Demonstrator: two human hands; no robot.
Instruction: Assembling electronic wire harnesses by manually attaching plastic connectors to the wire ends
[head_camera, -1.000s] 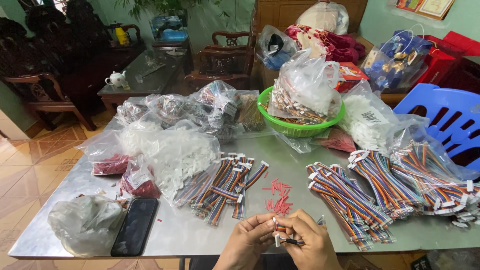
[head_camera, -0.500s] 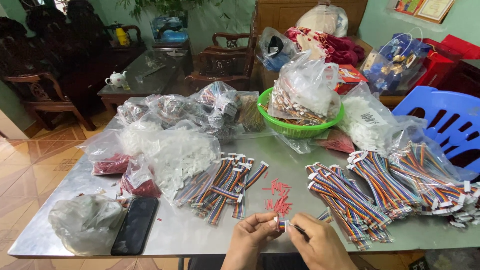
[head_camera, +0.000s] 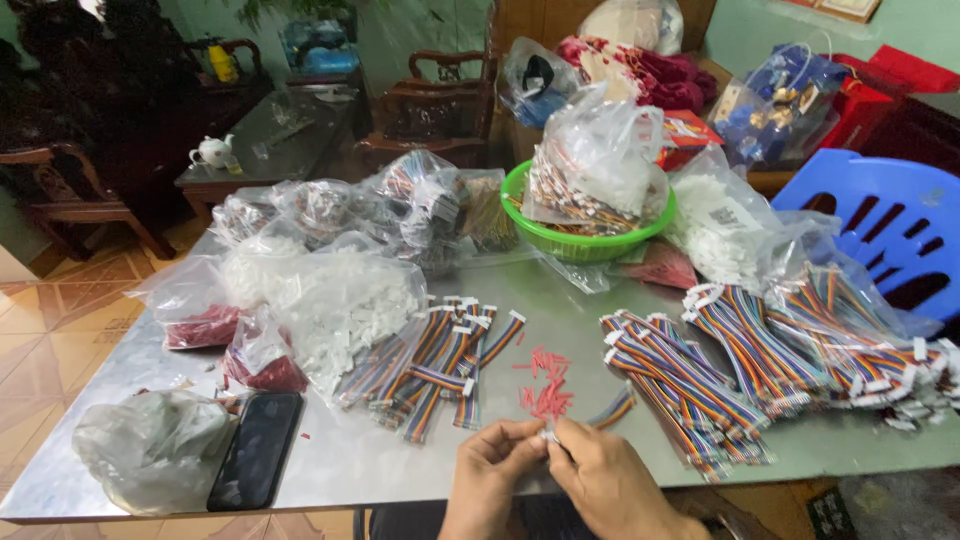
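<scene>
My left hand (head_camera: 492, 470) and my right hand (head_camera: 600, 480) meet at the near edge of the metal table (head_camera: 560, 310), fingertips pinched together on a small white connector of a rainbow ribbon cable (head_camera: 618, 408) that trails to the right. Just beyond my fingers lies a scatter of small red pieces (head_camera: 545, 385). A loose pile of rainbow cables (head_camera: 445, 360) lies to the left of them. A much larger heap of rainbow cables (head_camera: 760, 365) spreads to the right.
A black phone (head_camera: 255, 450) and a crumpled plastic bag (head_camera: 150, 450) lie at the near left. Bags of white parts (head_camera: 335, 300) and red parts (head_camera: 200, 325) fill the left. A green basket (head_camera: 590, 240) stands at the back. A blue chair (head_camera: 890, 225) stands to the right.
My hands have shifted slightly left and stayed pinched on the connector; the cable now trails right of my fingers.
</scene>
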